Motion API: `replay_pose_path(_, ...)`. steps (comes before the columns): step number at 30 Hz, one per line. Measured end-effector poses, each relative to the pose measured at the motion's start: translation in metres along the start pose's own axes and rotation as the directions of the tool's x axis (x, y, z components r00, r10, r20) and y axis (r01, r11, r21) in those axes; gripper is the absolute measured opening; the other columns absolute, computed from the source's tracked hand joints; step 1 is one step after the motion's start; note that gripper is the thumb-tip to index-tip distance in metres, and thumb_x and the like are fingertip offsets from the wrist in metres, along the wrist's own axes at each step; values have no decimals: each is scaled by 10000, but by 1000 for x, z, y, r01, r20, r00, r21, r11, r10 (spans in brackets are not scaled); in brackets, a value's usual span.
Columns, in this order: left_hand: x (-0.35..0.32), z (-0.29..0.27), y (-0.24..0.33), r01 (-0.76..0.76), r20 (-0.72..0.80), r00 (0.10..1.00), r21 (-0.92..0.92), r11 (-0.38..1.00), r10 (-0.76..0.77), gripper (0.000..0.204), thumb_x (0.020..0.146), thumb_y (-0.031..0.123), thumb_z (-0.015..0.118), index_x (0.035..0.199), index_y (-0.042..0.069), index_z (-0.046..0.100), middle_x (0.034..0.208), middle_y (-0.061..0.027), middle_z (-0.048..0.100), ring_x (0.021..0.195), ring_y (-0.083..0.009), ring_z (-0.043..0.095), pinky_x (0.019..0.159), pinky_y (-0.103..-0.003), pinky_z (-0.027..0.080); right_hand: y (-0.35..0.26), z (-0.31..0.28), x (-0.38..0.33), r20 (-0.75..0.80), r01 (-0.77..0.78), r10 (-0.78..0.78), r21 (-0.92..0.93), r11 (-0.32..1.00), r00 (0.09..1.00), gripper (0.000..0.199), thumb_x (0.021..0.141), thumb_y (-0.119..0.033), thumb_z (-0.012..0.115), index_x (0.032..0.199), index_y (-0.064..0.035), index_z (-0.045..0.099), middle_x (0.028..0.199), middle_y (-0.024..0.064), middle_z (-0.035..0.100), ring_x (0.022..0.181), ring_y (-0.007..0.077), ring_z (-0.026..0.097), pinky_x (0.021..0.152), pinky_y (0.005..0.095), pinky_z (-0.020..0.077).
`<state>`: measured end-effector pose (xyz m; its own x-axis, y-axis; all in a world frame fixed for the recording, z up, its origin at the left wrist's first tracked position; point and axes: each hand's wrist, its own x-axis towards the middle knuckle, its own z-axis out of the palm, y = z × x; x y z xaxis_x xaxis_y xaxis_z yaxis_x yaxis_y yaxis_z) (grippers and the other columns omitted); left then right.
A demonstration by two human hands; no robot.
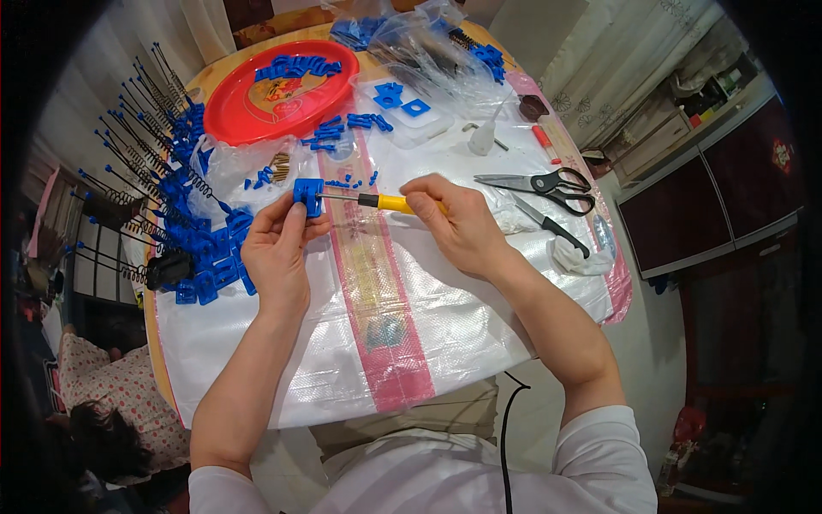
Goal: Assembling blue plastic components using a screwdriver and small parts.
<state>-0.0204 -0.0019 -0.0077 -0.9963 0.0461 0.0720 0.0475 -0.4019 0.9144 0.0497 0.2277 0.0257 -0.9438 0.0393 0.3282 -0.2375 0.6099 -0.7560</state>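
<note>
My left hand (281, 236) is closed round a small blue plastic part (308, 196), held up above the sheet-covered table. My right hand (454, 218) grips a screwdriver (396, 203) with a yellow and black handle. Its metal shaft points left, and the tip meets the right side of the blue part; whether it sits in a screw is too small to tell. Just beyond the part lie several tiny blue pieces (351, 182). Brass-coloured pins (281, 164) rest on a clear plastic bag (235, 171) near my left hand.
Blue assemblies with black springs and rods (175, 218) crowd the left edge. A red tray (282, 120) holds blue pieces at the far left. Scissors (548, 183), a knife (561, 233), a hex key (490, 137) and a squeeze bottle (482, 137) lie right. A person (128, 398) is at lower left.
</note>
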Motion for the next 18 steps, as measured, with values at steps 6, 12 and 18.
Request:
replay_pose_path(6, -1, 3, 3, -3, 20, 1000, -29, 1000, 4, 283, 965, 5, 605, 1224, -90, 544, 998, -151, 672, 855, -231, 717, 789, -323, 615, -10, -3, -1, 9, -32, 32, 12, 999, 999, 249, 904, -139, 711, 1079, 5, 609, 835, 95, 653, 757, 182, 625, 694, 320, 490)
replay_pose_path(12, -1, 4, 5, -7, 13, 1000, -33, 999, 8, 278, 955, -7, 608, 1213, -86, 541, 990, -148, 672, 846, -231, 716, 784, -322, 613, 1, -3, 1, 62, 17, -13, -60, 998, 998, 227, 901, -138, 715, 1049, 10, 627, 853, 93, 656, 796, 155, 632, 732, 301, 499)
replay_pose_path(18, -2, 1, -2, -33, 52, 998, -17, 999, 34, 243, 952, -21, 597, 1177, -104, 557, 1003, -177, 683, 842, -217, 719, 765, -307, 623, 4, 3, 1, -28, -24, 27, 106, 994, 999, 275, 897, -202, 723, 1033, 9, 611, 924, 159, 683, 818, 272, 681, 728, 359, 520)
